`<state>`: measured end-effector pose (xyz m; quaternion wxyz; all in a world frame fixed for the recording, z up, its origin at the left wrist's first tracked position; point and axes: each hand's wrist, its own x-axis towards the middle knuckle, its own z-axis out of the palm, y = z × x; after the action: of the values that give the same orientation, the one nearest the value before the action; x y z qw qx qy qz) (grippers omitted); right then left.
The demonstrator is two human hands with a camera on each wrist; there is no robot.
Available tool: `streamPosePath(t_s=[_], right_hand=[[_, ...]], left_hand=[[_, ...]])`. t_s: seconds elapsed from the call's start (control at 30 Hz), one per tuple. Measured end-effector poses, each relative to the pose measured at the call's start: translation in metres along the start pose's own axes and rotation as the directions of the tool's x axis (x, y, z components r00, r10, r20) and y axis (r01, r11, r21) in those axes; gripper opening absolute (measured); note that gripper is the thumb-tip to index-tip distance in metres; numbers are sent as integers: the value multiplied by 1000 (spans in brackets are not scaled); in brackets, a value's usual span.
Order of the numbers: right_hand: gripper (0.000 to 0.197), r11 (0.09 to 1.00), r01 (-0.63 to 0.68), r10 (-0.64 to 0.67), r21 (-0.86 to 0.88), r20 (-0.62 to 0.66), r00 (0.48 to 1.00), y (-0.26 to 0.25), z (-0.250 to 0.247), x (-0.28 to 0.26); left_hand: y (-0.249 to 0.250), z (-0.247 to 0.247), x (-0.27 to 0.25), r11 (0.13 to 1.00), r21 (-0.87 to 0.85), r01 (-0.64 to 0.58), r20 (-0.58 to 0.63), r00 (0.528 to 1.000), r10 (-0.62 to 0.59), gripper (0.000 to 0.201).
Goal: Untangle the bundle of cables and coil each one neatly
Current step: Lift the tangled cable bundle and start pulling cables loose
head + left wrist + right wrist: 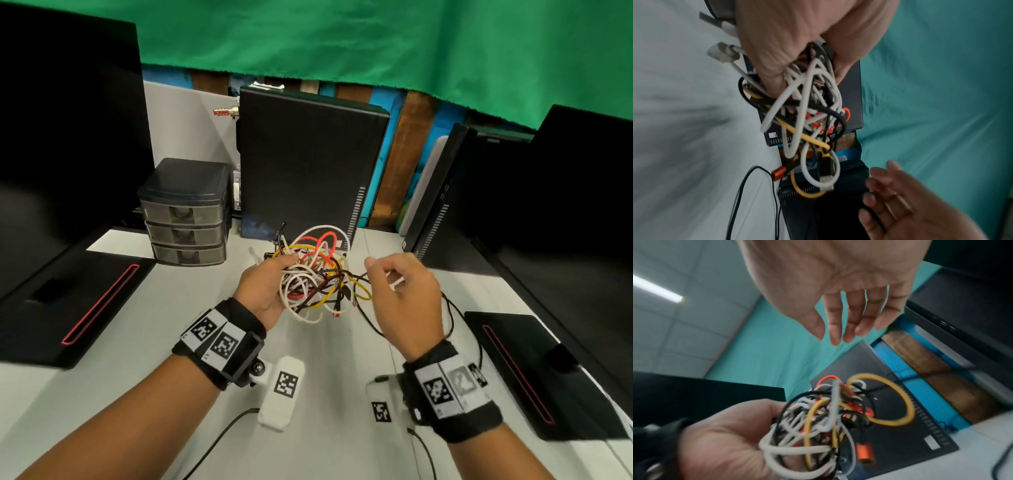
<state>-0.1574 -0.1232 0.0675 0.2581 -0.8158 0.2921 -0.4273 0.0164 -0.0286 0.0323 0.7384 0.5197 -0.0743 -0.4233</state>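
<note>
A tangled bundle of cables (315, 270), white, yellow, red and black, is held above the white table (329, 356). My left hand (274, 281) grips it from the left, thumb on top and fingers curled beneath. In the left wrist view the bundle (807, 116) hangs out of that hand (797, 40), an orange connector (779, 172) dangling. My right hand (387, 274) hovers just right of the bundle, apart from it. In the right wrist view the right hand (838, 313) is empty, fingers loosely extended above the bundle (822, 418). A black cable (452, 315) trails from the bundle past my right hand.
A black computer tower (305, 164) stands right behind the bundle, with a dark three-drawer unit (186, 219) to its left. Another tower (442, 198) stands at the right. Black monitor bases (68, 301) (534, 373) flank the table on both sides.
</note>
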Motion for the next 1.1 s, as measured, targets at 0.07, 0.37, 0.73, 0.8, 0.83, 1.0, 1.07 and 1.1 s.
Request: streamPosePath(t_s=[0.07,0.37,0.73,0.8,0.83,1.0,1.07,1.1], right_hand=[[49,998,-67,69,-19,100,993,-12,6,-10],[22,933,-345,356,-100,395,847,30,34,-10],[26,875,-465,358,134,468,808,62,41,-11],[14,829,-529,389,181,493,778,60,42,-9],[10,811,-555,399,183,521,755,57,41,-7],[22,848,-512,364,137,551,751,52,35,1],[24,820,-513,340,255,504,794,50,24,5],[24,786,-517,326,338,484,812,48,16,8]], left_hand=[[-3,2,-3,1000,-1,-13,-6,1000,13,36],[5,-14,-26,879,462,116,-58,993,-100,37],[5,8,-20,-146,957,-253,287,906,310,79],[-5,19,-4,-237,941,-240,247,969,-1,117],[-7,23,2,-275,930,-242,218,969,-113,126],[-16,29,8,-352,900,-256,179,955,-236,116],[-12,21,9,-306,931,-198,135,967,-216,123],[-8,16,11,-269,951,-153,103,976,-191,125]])
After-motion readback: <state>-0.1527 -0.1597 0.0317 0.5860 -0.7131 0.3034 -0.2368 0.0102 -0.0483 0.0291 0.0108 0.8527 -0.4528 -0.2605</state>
